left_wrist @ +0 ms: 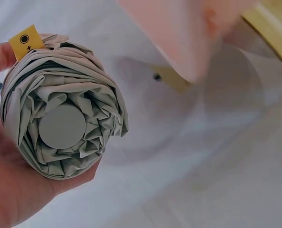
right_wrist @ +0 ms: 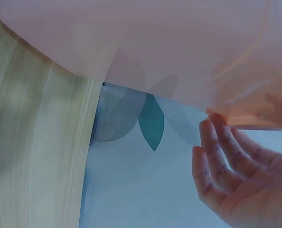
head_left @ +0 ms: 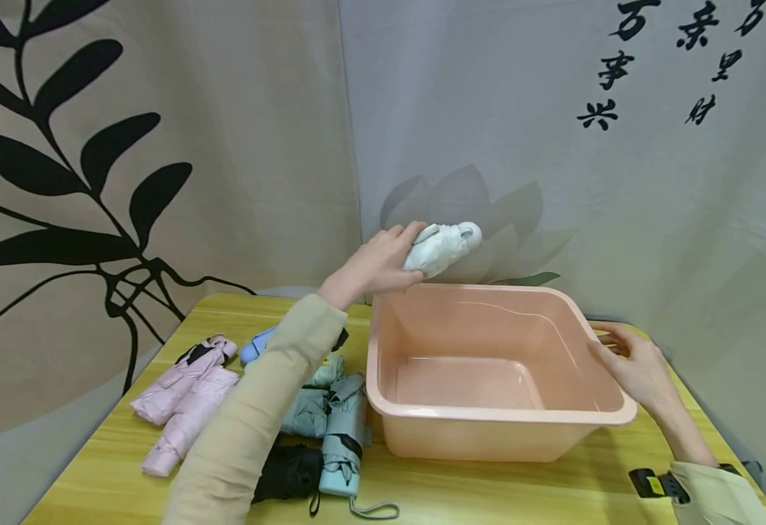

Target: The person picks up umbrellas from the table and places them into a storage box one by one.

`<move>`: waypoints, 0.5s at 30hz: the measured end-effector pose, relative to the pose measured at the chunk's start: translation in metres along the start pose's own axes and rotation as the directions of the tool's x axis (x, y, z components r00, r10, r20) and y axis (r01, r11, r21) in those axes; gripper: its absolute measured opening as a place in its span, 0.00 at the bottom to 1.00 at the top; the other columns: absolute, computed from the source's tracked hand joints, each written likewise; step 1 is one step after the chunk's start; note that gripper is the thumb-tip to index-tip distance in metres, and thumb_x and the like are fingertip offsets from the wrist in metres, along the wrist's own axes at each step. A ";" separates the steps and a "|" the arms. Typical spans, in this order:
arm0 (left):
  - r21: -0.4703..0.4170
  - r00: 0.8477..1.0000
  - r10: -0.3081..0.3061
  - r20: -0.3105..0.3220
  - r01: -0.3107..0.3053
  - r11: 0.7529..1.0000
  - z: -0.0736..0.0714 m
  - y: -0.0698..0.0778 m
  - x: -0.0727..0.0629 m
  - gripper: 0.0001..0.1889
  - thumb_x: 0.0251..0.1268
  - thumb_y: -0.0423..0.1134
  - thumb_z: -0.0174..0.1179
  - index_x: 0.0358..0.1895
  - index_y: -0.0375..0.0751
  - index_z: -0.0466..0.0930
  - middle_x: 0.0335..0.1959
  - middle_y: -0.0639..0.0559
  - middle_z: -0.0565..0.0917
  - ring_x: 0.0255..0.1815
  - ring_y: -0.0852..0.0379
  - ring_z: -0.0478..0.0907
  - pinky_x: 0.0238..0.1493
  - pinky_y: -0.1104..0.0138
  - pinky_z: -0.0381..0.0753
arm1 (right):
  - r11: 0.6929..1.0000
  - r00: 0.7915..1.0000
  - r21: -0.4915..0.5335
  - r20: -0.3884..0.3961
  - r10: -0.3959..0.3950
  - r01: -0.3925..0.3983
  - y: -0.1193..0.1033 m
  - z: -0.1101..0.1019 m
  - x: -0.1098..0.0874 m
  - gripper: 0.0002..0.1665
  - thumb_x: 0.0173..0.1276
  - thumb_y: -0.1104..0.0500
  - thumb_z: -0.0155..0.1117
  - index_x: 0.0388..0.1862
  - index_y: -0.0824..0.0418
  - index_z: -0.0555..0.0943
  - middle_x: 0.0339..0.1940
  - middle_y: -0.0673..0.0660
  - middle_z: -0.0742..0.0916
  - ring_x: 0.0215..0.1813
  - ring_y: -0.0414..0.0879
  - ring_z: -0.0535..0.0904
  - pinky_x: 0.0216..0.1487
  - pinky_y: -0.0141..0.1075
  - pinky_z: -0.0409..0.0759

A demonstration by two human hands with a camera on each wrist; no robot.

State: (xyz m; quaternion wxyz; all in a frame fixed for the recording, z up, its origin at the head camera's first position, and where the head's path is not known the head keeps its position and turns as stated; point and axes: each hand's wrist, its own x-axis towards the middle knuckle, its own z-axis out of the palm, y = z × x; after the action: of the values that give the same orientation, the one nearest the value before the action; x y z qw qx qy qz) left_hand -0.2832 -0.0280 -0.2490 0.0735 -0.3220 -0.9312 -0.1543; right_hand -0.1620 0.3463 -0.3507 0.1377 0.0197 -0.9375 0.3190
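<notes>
A folded compact umbrella (head_left: 442, 249), white to pale grey, is held in my left hand (head_left: 379, 266) above the back left corner of the pink plastic basin (head_left: 474, 415). The left wrist view shows its bunched fabric (left_wrist: 115, 107) end-on, with a round grey cap (left_wrist: 62, 126) and a yellow tag (left_wrist: 26, 42). My right hand (head_left: 638, 364) is at the basin's right rim; in the right wrist view its fingers (right_wrist: 221, 152) are loosely bent beside the rim. Inside the basin only bare floor and walls show.
Left of the basin lie folded umbrellas: two pink ones (head_left: 192, 415), a blue one (head_left: 258, 343), greenish-grey ones (head_left: 307, 413), a light blue one (head_left: 343, 448) and a black one (head_left: 288, 472). My left sleeve (head_left: 251, 423) partly covers them. A printed curtain (head_left: 278, 146) hangs behind the wooden table (head_left: 94, 474).
</notes>
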 end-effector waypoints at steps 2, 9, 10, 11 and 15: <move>0.004 1.000 0.018 0.018 -0.018 1.000 0.001 0.009 0.003 0.37 0.59 0.47 0.58 0.72 0.51 0.53 0.60 0.42 0.73 0.57 0.42 0.74 0.53 0.50 0.76 | 1.000 1.000 -0.001 0.001 0.002 -0.002 0.000 0.000 0.000 0.26 0.71 0.50 0.55 0.62 0.65 0.73 0.49 0.71 0.83 0.35 0.12 0.66 0.33 0.23 0.73; 0.030 0.994 0.078 0.083 -0.080 0.996 0.009 0.039 0.015 0.37 0.60 0.48 0.57 0.72 0.54 0.52 0.59 0.46 0.73 0.57 0.48 0.73 0.51 0.55 0.77 | 1.000 1.000 0.003 0.004 0.006 -0.006 0.001 0.000 0.000 0.27 0.71 0.50 0.55 0.62 0.65 0.73 0.49 0.72 0.82 0.36 0.12 0.65 0.33 0.23 0.73; 0.033 0.992 0.085 0.091 -0.088 0.996 0.010 0.042 0.017 0.37 0.60 0.48 0.57 0.72 0.54 0.52 0.59 0.47 0.74 0.56 0.48 0.73 0.50 0.55 0.77 | 1.000 1.000 0.001 0.003 0.006 -0.006 0.001 0.000 0.000 0.27 0.71 0.50 0.55 0.62 0.65 0.73 0.49 0.72 0.82 0.36 0.12 0.65 0.33 0.23 0.73; 0.037 0.991 0.094 0.099 -0.098 0.995 0.012 0.045 0.019 0.37 0.60 0.48 0.57 0.72 0.53 0.52 0.59 0.47 0.73 0.56 0.48 0.73 0.51 0.56 0.76 | 1.000 1.000 0.000 0.003 0.007 -0.007 0.000 0.000 0.000 0.27 0.71 0.49 0.54 0.62 0.65 0.73 0.49 0.72 0.82 0.35 0.12 0.65 0.33 0.23 0.73; 0.040 0.984 0.126 0.126 -0.132 0.990 0.020 0.056 0.026 0.36 0.61 0.48 0.56 0.72 0.52 0.52 0.59 0.47 0.73 0.55 0.49 0.72 0.54 0.59 0.74 | 1.000 1.000 -0.007 -0.006 0.010 -0.010 0.000 0.001 0.001 0.26 0.71 0.50 0.55 0.61 0.65 0.74 0.49 0.71 0.83 0.35 0.12 0.66 0.34 0.22 0.73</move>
State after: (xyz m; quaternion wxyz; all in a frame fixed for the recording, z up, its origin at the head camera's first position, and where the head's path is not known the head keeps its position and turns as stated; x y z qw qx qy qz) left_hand -0.2695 0.0353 -0.2480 0.0338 -0.3886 -0.9146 -0.1064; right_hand -0.1630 0.3460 -0.3509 0.1389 0.0134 -0.9383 0.3165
